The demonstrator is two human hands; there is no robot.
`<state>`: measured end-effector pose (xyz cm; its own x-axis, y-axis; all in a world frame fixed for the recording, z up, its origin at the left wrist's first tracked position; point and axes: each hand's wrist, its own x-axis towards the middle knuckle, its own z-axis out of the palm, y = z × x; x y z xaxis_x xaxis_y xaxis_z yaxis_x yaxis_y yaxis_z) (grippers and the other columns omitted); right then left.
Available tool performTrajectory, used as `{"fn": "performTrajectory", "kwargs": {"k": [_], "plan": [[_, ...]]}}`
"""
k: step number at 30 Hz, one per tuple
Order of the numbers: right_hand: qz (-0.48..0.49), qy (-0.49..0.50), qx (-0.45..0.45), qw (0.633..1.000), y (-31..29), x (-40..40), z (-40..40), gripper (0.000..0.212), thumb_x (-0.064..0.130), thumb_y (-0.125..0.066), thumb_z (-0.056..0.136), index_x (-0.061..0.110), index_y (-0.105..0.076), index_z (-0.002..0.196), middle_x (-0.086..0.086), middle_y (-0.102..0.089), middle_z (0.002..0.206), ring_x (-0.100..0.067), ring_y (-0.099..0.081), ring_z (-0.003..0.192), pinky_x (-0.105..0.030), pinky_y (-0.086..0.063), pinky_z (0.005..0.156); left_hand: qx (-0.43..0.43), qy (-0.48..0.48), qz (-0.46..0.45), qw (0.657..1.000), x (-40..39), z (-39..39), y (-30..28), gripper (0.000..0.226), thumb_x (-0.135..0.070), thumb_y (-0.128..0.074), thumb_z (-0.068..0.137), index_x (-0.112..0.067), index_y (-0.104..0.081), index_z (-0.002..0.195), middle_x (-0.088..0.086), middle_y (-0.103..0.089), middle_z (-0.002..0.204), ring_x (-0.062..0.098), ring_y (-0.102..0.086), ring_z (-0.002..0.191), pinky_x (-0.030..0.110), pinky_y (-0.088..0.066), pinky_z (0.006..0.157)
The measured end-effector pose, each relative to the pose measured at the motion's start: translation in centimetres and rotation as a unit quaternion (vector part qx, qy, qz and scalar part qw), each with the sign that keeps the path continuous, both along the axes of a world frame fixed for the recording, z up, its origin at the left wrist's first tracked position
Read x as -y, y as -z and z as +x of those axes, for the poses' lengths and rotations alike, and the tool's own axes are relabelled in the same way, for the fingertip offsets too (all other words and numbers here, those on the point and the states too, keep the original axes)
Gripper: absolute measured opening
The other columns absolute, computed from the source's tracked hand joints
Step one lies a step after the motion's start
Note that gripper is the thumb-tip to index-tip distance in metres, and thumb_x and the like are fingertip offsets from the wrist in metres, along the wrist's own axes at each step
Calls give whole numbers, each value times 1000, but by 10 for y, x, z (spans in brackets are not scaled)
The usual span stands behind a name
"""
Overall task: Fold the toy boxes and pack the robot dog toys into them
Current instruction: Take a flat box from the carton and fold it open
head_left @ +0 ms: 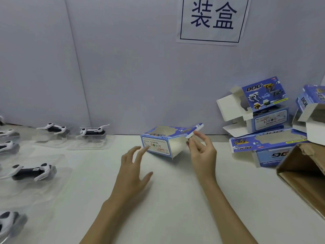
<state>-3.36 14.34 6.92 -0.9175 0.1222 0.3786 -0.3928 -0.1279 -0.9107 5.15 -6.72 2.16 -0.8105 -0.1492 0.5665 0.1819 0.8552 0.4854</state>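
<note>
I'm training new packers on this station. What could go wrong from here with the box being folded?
The right hand pinches only the flap of the open box, so the flap could crease or tear. The left hand is off the box, which might slide. The leaning boxes at right look ready to topple.

The toy box was thin printed cardboard, glossy blue outside and plain matt white inside. The other folded boxes had the same shiny print and white inner flaps. The robot dog toys looked like hard smooth plastic, black and white, each lying in a clear glossy plastic tray. The carton was brown rough corrugated cardboard with a torn edge. The table was smooth and matt white. The sign was matt paper.
</note>
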Motion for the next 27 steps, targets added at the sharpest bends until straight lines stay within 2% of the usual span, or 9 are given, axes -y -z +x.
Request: {"fn": "performTrajectory", "kwargs": {"k": [2,5,10,12,16,20,22,25,27], "plan": [[-9,-10,-55,998,-15,0,17,27,15,-67,101,21,-65,127,-2,-78,116,-12,-74,108,-21,-58,81,-39,-1,-99,994,0,-2,3,110,-34,-91,74,-31,-25,162,2,-25,167,31,-26,152,43,-34,117],[-12,-49,-123,991,-31,3,42,26,20,-65,103,23,-66,129,8,-77,120,-11,-71,115,-15,-54,84,-79,-16,-106,991,-5,-6,0,125,-49,-91,69,-38,-10,164,2,-16,173,30,-14,160,41,-24,116],[30,-120,-172,977,-29,15,52,33,15,-58,105,20,-60,138,10,-71,132,-12,-64,129,-24,-54,99,-149,-20,-40,988,-14,-15,-3,94,-32,-76,70,-27,-32,153,-7,-53,148,20,-58,130,29,-32,107],[57,-123,-178,975,-24,15,49,36,10,-56,106,19,-57,141,10,-69,136,-11,-62,131,-26,-53,103,-172,-27,-26,984,-14,-17,-3,88,-35,-77,71,-25,-38,149,-7,-59,136,20,-61,115,26,-36,98],[139,-18,-207,968,-18,12,40,42,15,-57,104,20,-54,146,10,-56,151,2,-50,138,-9,-45,103,-164,11,130,978,-12,-7,-12,106,-59,-82,76,-38,-22,161,-33,-52,125,-6,-54,115,21,-51,87],[151,5,-169,974,-17,11,34,55,34,-60,99,23,-44,151,19,-40,158,24,-33,135,3,-39,93,-152,122,318,928,-11,4,-25,96,-53,-80,83,-46,-19,157,-24,-59,128,16,-70,114,26,-62,76],[94,-62,-110,987,-18,10,31,64,42,-61,94,25,-41,152,13,-45,157,10,-42,139,-3,-47,90,-120,157,385,902,-12,8,-31,81,-51,-79,83,-52,-30,148,-19,-62,129,20,-70,117,29,-63,78],[69,-138,-59,986,-14,12,31,63,47,-62,92,28,-43,149,11,-56,149,-11,-54,138,-45,-56,103,-52,218,466,856,-14,10,-33,79,-40,-78,88,-53,-31,150,-6,-64,136,32,-67,122,54,-62,88],[79,-158,-66,982,-12,16,35,60,48,-63,94,35,-44,149,18,-64,137,-12,-63,129,-42,-62,93,-15,256,475,842,-15,11,-34,86,-33,-78,91,-59,-25,153,-2,-61,143,35,-65,127,59,-58,94]]}}
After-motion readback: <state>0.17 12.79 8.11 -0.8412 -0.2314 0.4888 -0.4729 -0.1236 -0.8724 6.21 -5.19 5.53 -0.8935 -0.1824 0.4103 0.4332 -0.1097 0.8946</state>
